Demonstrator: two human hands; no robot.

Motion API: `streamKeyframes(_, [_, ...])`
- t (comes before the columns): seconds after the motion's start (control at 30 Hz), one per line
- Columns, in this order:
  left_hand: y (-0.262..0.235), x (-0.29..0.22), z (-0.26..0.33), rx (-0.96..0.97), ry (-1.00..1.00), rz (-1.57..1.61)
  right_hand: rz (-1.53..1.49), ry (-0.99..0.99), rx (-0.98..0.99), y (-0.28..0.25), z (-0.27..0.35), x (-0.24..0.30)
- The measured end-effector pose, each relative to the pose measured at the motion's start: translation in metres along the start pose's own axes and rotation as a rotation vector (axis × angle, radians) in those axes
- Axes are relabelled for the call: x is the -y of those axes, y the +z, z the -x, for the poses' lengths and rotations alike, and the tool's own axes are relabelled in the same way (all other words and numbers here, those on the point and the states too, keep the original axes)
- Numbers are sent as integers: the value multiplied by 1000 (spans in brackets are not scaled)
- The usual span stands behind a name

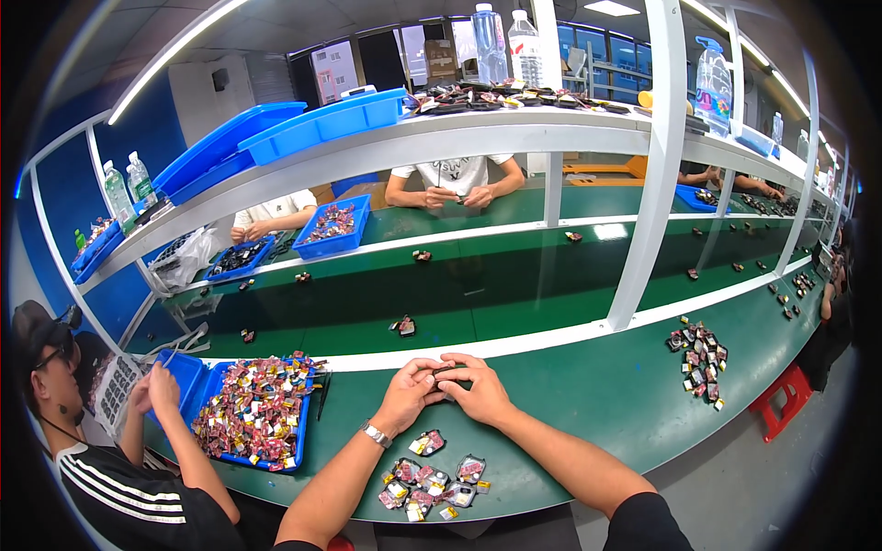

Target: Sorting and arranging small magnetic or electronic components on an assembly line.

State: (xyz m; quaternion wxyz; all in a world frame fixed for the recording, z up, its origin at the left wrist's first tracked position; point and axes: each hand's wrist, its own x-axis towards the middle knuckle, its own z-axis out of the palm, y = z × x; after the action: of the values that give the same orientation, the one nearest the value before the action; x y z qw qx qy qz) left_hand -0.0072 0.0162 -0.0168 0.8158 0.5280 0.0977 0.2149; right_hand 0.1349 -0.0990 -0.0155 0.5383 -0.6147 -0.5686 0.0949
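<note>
**Small part pinched between two hands at the green surface**

Nearest the camera, between the person's forearms, lies a cluster of small flat parts, each with a dark frame, a pale middle and bits of red and yellow, on the green surface. Just beyond it both hands meet. The left hand, with a metal watch on its wrist, is curled with its fingertips pressed toward the right hand, which is also closed. Together they grip a small dark piece held low over the surface, close to its white front strip; most of it is hidden by the fingers, so its shape cannot be told.

Judging by the like parts lying about, the piece is light and thin, stiff in its frame but probably delicate where thin wires or tabs stick out. It seems best held by its edges with the fingertips, not by the pale face or the loose ends, and with little force.

To the left a blue tray is heaped with such parts, and a neighbouring person's hands work over it. A smaller pile lies to the right.
</note>
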Motion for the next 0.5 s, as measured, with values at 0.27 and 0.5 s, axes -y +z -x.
streamKeyframes(0.27, [-2,1,-1,35,94,89,82,-141,-52,-3,-2,22])
streamKeyframes(0.5, [-1,3,-1,-15,128,67,57,-129,-16,-1,-2,18])
